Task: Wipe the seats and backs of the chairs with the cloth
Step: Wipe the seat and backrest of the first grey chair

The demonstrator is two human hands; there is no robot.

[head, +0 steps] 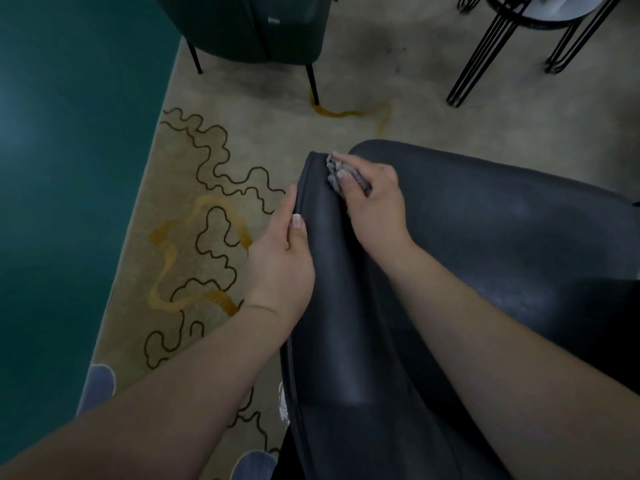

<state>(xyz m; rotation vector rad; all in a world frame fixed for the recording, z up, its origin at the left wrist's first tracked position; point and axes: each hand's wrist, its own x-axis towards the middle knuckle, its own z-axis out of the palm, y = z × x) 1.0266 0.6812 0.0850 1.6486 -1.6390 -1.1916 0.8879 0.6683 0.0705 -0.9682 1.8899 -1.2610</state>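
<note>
A dark leather chair (485, 237) fills the lower right of the head view, its curved back running from the bottom centre up to the middle. My right hand (375, 202) grips a bunched grey cloth (334, 173) and presses it against the inner face of the back near its top end. My left hand (282, 258) holds the outer edge of that back, thumb on the inner side and fingers hidden behind it.
A second dark chair (256, 26) on thin black legs stands at the top centre. A stand with black hairpin legs (485, 53) is at the top right. A beige patterned rug (214, 216) covers the floor, and teal floor (69, 168) lies to the left.
</note>
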